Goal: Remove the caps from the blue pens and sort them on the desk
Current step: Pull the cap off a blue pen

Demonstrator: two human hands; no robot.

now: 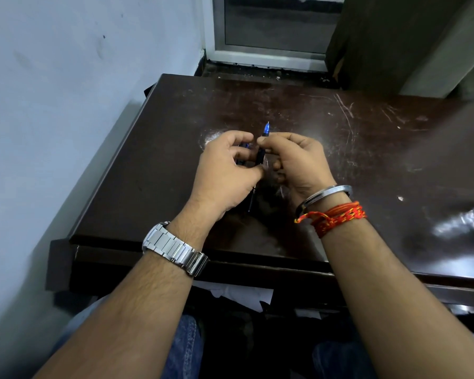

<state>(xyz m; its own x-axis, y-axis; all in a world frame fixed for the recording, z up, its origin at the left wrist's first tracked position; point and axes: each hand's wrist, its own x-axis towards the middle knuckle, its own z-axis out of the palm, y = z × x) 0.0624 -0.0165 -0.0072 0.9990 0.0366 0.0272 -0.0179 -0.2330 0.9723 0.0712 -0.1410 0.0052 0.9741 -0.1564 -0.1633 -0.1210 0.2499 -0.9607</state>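
Head view: a seated person works over a dark, scratched bench [353, 149] set against a pale wall.
Pen: an uncapped blue pen [263, 143] stands nearly upright between the two hands, tip up and bare, above the bench's middle.
Right hand: the right hand [298, 162] has its fingers [268, 139] pinched narrow on the pen's upper barrel, just below the blue tip section.
Left hand: the left hand [225, 170] is curled close around the pen's lower barrel; something blue shows inside its curl, perhaps a cap, but too hidden to say.
Wrists: a metal watch [173, 248] on the left; a steel bangle [323, 194] and red thread [337, 216] on the right.
Step in hand: judged as just past uncapping, with sorting to follow.
Next move: likely calls for laying pen and cap down on the bench in separate groups, well apart, with the barrel kept from rolling.
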